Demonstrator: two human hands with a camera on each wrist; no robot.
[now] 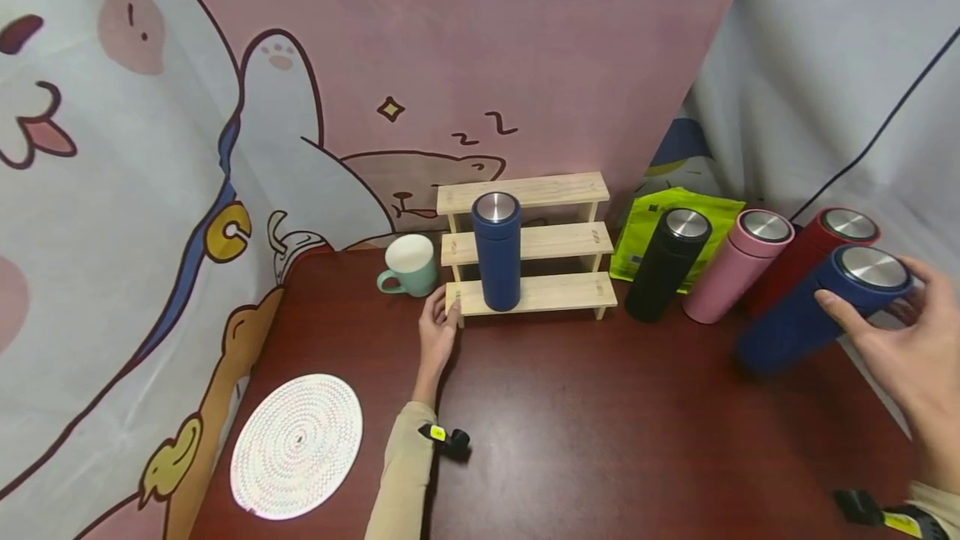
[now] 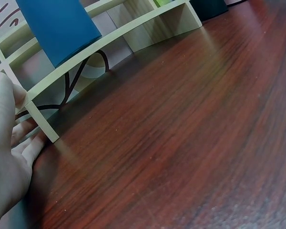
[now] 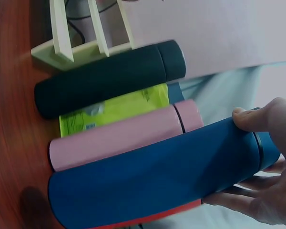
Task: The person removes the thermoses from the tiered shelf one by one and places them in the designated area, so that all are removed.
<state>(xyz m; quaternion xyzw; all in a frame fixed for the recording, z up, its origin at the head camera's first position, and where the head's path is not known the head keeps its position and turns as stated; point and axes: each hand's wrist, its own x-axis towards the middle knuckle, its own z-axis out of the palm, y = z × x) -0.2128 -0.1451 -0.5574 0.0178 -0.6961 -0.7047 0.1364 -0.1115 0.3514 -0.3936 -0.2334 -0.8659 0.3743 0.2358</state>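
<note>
My right hand [image 1: 911, 340] grips a blue thermos bottle [image 1: 813, 315] near its steel-topped lid, thumb on one side and fingers on the other. The bottle leans, and in the right wrist view it overlaps the red thermos [image 3: 157, 213] behind it. At the left end of the three-tier wooden rack [image 1: 558, 294], my left hand [image 1: 438, 325] holds the lowest step, thumb at the board's corner and fingers by the leg [image 2: 44, 123]. Another blue thermos [image 1: 498, 261] stands upright on that lowest step.
Right of the rack stand a black thermos [image 1: 663, 273] and a pink thermos [image 1: 735, 273], with a bright green pouch [image 1: 633, 244] behind them. A mint mug [image 1: 416, 269] is left of the rack. A round woven mat [image 1: 300, 448] lies at the table's left; fabric walls enclose the back and sides.
</note>
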